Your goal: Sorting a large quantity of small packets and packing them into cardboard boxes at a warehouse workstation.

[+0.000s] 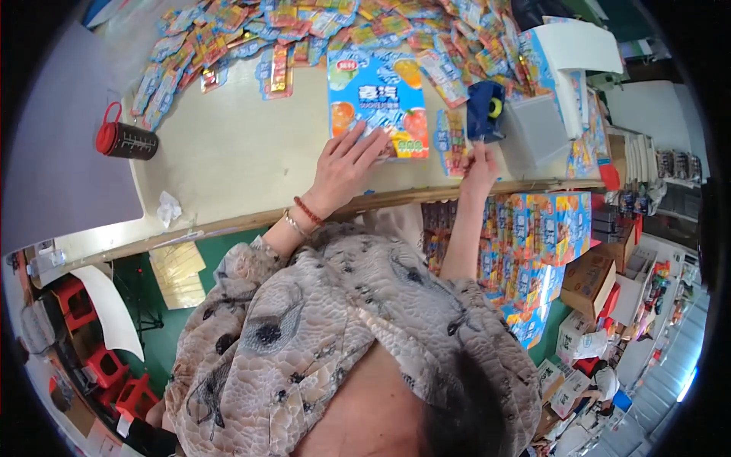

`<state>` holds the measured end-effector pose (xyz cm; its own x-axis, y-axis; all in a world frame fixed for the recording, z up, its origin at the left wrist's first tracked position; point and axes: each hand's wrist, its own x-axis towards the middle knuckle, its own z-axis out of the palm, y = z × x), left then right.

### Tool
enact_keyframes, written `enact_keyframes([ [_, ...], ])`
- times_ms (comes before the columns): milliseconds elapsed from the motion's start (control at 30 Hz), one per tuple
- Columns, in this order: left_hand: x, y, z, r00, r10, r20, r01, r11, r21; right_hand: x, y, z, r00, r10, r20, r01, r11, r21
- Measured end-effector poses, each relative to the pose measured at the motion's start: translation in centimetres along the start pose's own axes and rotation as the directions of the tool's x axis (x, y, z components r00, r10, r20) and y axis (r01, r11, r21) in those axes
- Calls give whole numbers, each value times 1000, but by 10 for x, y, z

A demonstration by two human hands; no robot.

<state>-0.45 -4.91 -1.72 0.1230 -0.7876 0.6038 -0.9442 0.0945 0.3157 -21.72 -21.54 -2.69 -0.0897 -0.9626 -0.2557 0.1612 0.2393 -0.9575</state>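
Note:
A blue carton (377, 95) printed with fruit pictures lies on the table in front of me. My left hand (346, 167) rests on its lower left part, fingers stretched out and fairly flat. To the right of the carton, my right hand (480, 169) has its fingertips pinched together at the near end of a dark blue tape dispenser (480, 114) with a yellow core. Whatever is between those fingertips is too small to make out. A small blister pack (451, 137) lies between the carton and the dispenser.
Many colourful blister packs (327, 23) are heaped along the far side of the table (244, 167). A dark bottle (129, 141) with a red lid and crumpled tissue (169, 208) lie left. A clear plastic bin (537, 129) is right of the dispenser; stacked cartons (533, 236) stand below the edge.

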Motion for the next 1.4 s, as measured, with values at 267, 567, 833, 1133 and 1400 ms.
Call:
enact_keyframes([
  [267, -5, -3, -2, 998, 53, 18, -53, 998, -32, -128, -11, 66, 817, 315, 483, -303, 947, -104],
  [567, 0, -2, -11, 991, 66, 113, -60, 997, -54, -121, -18, 69, 780, 430, 455, -375, 903, -212],
  [833, 7, -8, -11, 985, 95, 144, -86, 994, -65, -120, -1, 43, 625, 603, 496, -592, 780, -202],
  [1133, 17, -3, -21, 977, 87, 193, -53, 983, -173, -102, 14, 49, 681, 511, 525, -452, 857, -248],
  [1400, 10, -2, -1, 990, 127, 62, -129, 991, 25, -104, 22, 40, 539, 636, 553, -710, 696, -109],
])
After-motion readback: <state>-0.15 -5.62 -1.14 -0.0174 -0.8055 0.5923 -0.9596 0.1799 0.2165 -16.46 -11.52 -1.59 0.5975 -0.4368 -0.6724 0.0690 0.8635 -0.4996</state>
